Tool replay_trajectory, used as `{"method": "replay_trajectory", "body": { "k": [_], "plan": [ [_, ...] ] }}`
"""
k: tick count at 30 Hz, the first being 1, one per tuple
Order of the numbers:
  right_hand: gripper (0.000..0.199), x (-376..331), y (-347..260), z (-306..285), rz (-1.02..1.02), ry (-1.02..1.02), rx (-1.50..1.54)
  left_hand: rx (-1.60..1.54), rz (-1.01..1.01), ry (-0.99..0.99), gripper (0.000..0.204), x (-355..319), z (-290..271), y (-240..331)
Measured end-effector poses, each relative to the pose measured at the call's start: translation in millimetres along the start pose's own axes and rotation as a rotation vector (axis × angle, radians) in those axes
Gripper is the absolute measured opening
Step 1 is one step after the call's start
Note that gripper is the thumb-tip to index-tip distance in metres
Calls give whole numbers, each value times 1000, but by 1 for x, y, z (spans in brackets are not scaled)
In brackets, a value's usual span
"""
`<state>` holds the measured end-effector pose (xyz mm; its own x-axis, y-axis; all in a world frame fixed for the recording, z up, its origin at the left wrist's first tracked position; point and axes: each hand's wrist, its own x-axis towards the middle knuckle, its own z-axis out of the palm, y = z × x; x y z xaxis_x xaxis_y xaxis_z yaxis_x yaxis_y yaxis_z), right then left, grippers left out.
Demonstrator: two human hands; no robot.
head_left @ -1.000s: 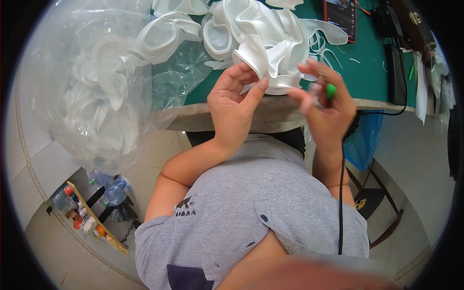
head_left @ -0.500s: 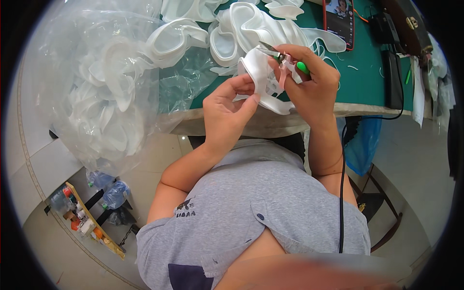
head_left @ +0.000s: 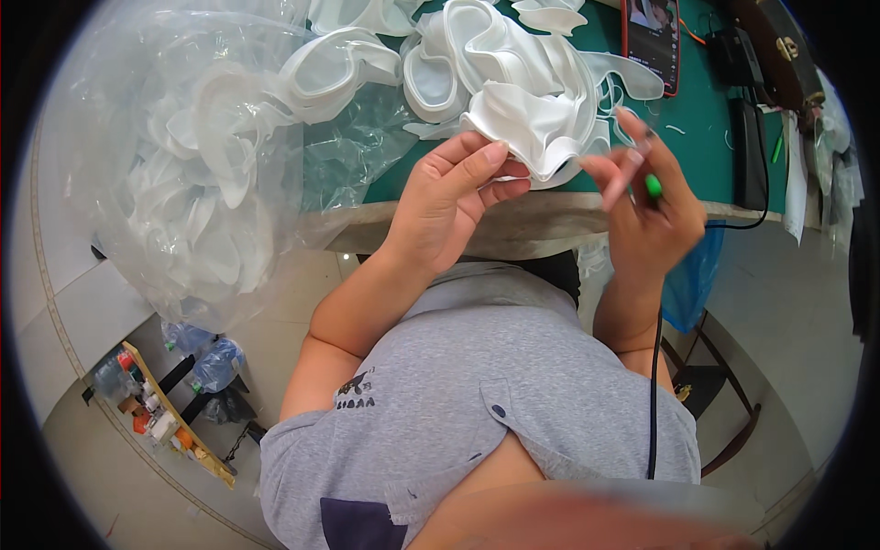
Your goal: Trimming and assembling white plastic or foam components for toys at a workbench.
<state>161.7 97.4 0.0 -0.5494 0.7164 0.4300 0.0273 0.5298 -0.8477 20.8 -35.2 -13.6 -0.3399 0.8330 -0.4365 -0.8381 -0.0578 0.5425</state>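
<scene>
My left hand (head_left: 449,197) pinches the near edge of a white, curved, moulded fabric-like piece (head_left: 522,128) between thumb and fingers. That piece is held just above the table's front edge, before a pile of similar white pieces (head_left: 440,69). To its right, my right hand (head_left: 655,215) is raised and smeared by motion, apart from the piece. Its fingers hold small snips (head_left: 653,186) with green and pink on the handles; their blades are too blurred to make out.
A large clear plastic bag (head_left: 183,165) with many white pieces covers the left side of the green tabletop (head_left: 706,165). A red-edged phone (head_left: 651,41), a black power strip (head_left: 748,151) and white scraps (head_left: 676,128) lie to the right. A black cable (head_left: 654,394) hangs down beside my right arm.
My right hand with the snips has pulled away from the white piece to the right and slightly down. My left hand has turned the piece, which now lies flatter and more spread.
</scene>
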Motion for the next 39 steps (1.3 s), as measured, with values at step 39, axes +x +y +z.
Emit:
{"method": "replay_trajectory", "body": {
  "k": [39],
  "plan": [
    [29,-46,1,7,517,-325,136,108,206,120,12,3,14,-17]
  ]
}}
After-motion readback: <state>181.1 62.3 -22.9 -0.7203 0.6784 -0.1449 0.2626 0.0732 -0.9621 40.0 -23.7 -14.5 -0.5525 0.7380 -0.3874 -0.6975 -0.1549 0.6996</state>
